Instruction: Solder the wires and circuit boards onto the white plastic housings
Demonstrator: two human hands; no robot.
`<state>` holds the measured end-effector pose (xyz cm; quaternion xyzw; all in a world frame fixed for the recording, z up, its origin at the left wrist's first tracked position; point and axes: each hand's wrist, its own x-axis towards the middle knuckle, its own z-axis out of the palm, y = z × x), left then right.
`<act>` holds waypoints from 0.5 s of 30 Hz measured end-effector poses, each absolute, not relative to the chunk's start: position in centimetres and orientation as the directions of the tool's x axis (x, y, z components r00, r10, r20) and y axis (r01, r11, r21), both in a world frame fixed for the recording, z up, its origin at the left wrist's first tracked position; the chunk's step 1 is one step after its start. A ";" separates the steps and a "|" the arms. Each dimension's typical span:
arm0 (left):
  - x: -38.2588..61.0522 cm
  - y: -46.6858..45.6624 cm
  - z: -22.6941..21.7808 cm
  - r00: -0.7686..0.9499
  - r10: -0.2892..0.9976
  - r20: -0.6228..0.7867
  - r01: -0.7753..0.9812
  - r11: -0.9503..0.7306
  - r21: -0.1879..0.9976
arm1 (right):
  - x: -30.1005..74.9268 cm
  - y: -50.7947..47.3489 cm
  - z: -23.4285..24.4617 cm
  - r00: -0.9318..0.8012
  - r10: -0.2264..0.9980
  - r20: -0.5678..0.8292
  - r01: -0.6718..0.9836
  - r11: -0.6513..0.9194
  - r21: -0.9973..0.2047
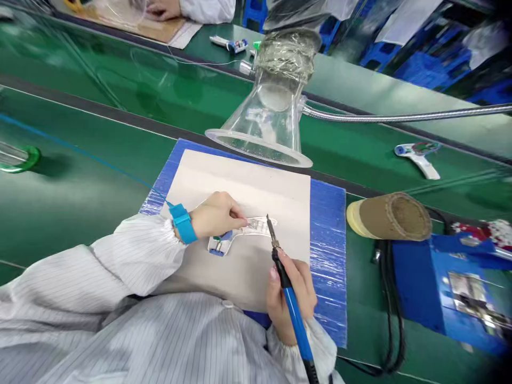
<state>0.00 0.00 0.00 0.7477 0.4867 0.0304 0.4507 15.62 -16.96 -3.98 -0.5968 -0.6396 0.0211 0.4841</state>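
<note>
My right hand (291,290) is wrapped round the blue handle of a soldering iron (291,304). Its metal tip points up and away from me, beside the right end of a white plastic housing half (226,244). This gun-shaped piece lies open on a pale board (240,178), with small blue and green parts at its left end. My left hand (219,214) is closed in a pinch over the middle of the housing. What sits between its fingertips is too small to make out. A blue strap (183,224) with a cord circles my left wrist.
A clear fume hood (264,117) on a flexible metal arm (384,116) hangs just beyond the board. Right of it stand a cardboard tube (394,216) and a blue holder (416,288) with black cables. Another gun-shaped housing (420,157) lies farther back. A co-worker's hand (163,8) shows across the bench.
</note>
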 end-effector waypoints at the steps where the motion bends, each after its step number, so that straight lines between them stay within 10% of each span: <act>1: -0.1 0.0 -0.2 0.537 0.755 -0.376 0.687 -0.133 0.715 | 15.6 -17.0 -3.9 0.180 0.781 0.598 0.742 0.291 -0.603; 15: 0.1 -1.6 -0.4 0.556 0.813 -0.174 0.671 -0.315 0.671 | 15.1 -17.3 -3.7 0.214 0.756 0.618 0.713 0.312 -0.628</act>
